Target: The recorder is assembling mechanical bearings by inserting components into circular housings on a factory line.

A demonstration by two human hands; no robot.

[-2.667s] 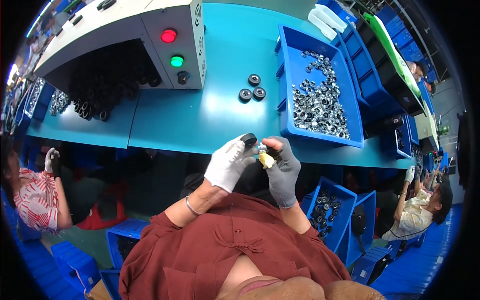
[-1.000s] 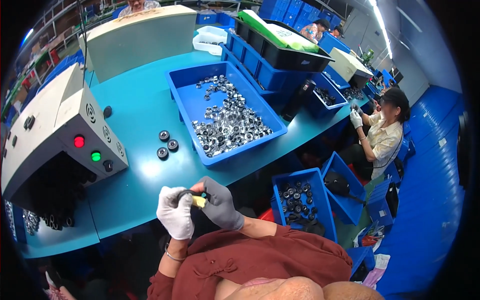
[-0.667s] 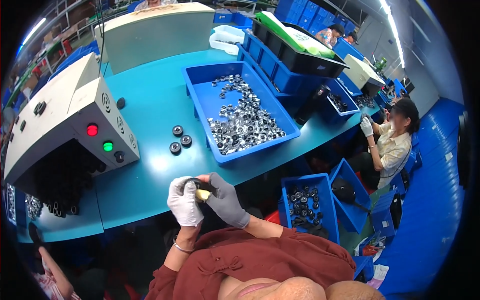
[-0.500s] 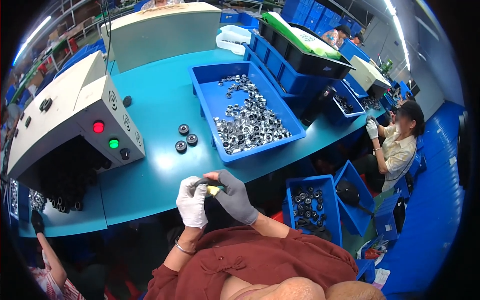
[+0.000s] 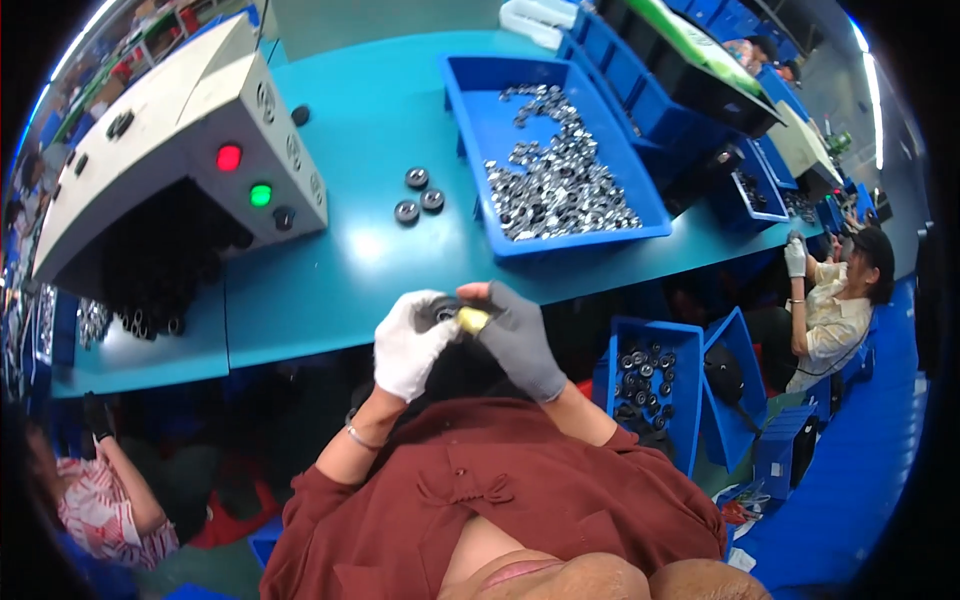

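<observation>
Presently, the left hand (image 5: 408, 345) is bent nearly closed around a black wheel (image 5: 444, 314); the right hand (image 5: 520, 342), also curled, holds its other side, near the edge of the desk (image 5: 350, 290).

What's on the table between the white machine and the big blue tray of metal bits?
The head view shows three black wheels clustered there, plus a dark piece beside the machine.

Loose maroon shirt (image 5: 570, 500) with a fabric bow (image 5: 465, 491) tied below one small round button (image 5: 460, 471); white fabric glove on the left hand (image 5: 408, 345), grey glove on the right hand (image 5: 522, 345); thin silver metal bangle (image 5: 358, 438).
</observation>
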